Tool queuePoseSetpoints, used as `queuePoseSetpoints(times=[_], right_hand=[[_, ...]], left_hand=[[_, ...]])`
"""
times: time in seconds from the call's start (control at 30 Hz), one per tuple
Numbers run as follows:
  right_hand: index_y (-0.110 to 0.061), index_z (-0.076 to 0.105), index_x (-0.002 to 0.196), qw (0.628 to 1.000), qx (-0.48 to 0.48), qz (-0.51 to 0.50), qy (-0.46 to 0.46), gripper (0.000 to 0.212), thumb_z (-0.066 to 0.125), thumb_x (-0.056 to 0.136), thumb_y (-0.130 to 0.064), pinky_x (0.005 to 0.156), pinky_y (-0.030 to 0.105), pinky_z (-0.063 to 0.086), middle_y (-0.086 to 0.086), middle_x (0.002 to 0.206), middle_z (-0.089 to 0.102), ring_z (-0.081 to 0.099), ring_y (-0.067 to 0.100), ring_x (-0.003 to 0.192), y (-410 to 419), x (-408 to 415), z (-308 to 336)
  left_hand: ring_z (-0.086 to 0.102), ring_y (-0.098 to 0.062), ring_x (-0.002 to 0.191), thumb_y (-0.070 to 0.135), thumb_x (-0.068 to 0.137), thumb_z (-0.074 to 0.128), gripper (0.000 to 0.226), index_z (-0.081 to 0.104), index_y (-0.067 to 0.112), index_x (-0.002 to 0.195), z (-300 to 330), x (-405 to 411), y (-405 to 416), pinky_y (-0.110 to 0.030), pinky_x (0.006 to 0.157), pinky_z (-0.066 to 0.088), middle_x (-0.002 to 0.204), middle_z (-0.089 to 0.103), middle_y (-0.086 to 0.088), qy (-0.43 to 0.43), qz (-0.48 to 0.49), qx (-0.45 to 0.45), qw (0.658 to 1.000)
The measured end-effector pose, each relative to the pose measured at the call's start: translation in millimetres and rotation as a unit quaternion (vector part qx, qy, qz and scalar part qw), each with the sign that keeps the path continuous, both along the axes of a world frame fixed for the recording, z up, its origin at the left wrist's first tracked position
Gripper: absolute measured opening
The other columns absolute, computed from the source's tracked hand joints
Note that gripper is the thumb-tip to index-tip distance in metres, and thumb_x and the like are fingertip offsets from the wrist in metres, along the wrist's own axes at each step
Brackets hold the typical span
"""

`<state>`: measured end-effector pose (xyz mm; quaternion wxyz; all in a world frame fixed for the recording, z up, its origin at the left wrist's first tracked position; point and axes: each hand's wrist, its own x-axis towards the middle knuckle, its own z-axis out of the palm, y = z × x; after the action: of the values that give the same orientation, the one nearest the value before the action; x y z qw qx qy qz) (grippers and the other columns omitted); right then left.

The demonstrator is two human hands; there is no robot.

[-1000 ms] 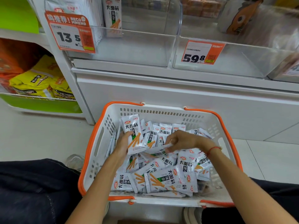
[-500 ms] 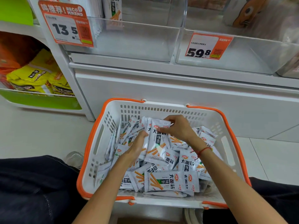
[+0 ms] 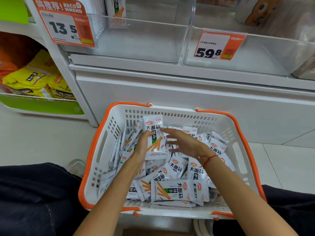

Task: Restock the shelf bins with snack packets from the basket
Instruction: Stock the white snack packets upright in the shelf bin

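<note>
- A shop aisle with a pale tiled floor (image 3: pixel 42 138) and a white shelf unit (image 3: pixel 170 92) straight ahead.
- On the shelf stand two clear bins: the left bin (image 3: pixel 136 40) holds a few upright white packets at its back left, the right bin (image 3: pixel 255 53) sits just beside it.
- An orange price tag reading 13.5 (image 3: pixel 64 23) hangs on the left bin's front, and one reading 59.8 (image 3: pixel 218 46) on the right bin's.
- To the left, a green-fronted lower shelf (image 3: pixel 39 104) carries yellow bags (image 3: pixel 32 80).
- A white basket with an orange rim (image 3: pixel 95 150) sits on the floor below the bins, between the person's dark-trousered knees, full of loose snack packets (image 3: pixel 179 189).
- The left hand (image 3: pixel 143 145) grips one snack packet (image 3: pixel 154 137) upright above the pile, thumb curled over its front.
- The right hand (image 3: pixel 182 143), a red string at its wrist, hovers just beside that packet with fingers spread and blurred, holding nothing.
</note>
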<state>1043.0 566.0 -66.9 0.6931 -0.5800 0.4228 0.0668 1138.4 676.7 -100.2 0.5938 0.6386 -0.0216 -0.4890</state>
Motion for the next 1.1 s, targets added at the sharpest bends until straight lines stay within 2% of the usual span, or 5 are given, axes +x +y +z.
queuePoseSetpoints(times=[0.17, 0.6, 0.8, 0.9, 1.1], right_hand=[[-0.026, 0.045, 0.135, 0.995, 0.005, 0.091, -0.039, 0.041, 0.049, 0.096, -0.038, 0.103, 0.040, 0.040, -0.007, 0.116, 0.062, 0.054, 0.014, 0.110, 7.4, 2.2, 11.8], [-0.020, 0.037, 0.141, 0.951, -0.239, 0.087, -0.176, 0.046, 0.051, 0.097, -0.021, 0.081, 0.022, 0.054, 0.004, 0.124, 0.058, 0.063, 0.014, 0.100, 13.8, 8.9, 84.2], [-0.028, 0.041, 0.132, 0.885, -0.373, 0.092, -0.262, 0.046, 0.062, 0.091, -0.022, 0.088, 0.016, 0.049, -0.004, 0.125, 0.055, 0.055, 0.014, 0.114, 13.1, 14.5, 111.5], [-0.023, 0.041, 0.134, 0.839, -0.447, 0.094, -0.295, 0.050, 0.064, 0.089, -0.024, 0.096, 0.014, 0.042, -0.009, 0.131, 0.053, 0.051, 0.007, 0.119, 13.1, 18.4, 130.6], [-0.035, 0.037, 0.135, 0.697, -0.626, 0.075, -0.341, 0.049, 0.061, 0.092, -0.033, 0.103, 0.011, 0.032, -0.028, 0.136, 0.041, 0.038, -0.010, 0.126, 15.9, 34.0, 172.9]], left_hand=[[0.062, -0.023, 0.069, 0.022, 0.097, 0.040, 0.023, 0.062, 0.018, 0.095, 23.1, 5.7, -0.9, -0.035, 0.070, 0.051, 0.084, 0.067, -0.010, -0.014, -0.007, -0.045, 0.999], [0.056, -0.016, 0.078, 0.016, 0.093, 0.040, 0.019, 0.049, 0.010, 0.108, 94.9, 19.2, 2.4, -0.022, 0.063, 0.046, 0.097, 0.059, -0.011, -0.171, -0.094, -0.095, 0.976], [0.050, -0.003, 0.093, 0.005, 0.091, 0.050, 0.029, 0.040, 0.028, 0.104, 143.4, 34.5, 20.8, -0.002, 0.071, 0.042, 0.099, 0.045, 0.012, -0.355, -0.186, -0.133, 0.906], [0.039, -0.008, 0.124, 0.016, 0.094, 0.054, 0.040, 0.036, 0.034, 0.125, 156.6, 50.8, 28.3, -0.021, 0.100, 0.038, 0.123, 0.036, 0.010, -0.454, -0.213, -0.130, 0.855], [0.054, -0.002, 0.112, 0.032, 0.086, 0.066, 0.041, 0.051, 0.031, 0.124, 191.4, 66.1, 33.2, -0.024, 0.092, 0.046, 0.122, 0.053, 0.021, -0.598, -0.036, -0.167, 0.783]])
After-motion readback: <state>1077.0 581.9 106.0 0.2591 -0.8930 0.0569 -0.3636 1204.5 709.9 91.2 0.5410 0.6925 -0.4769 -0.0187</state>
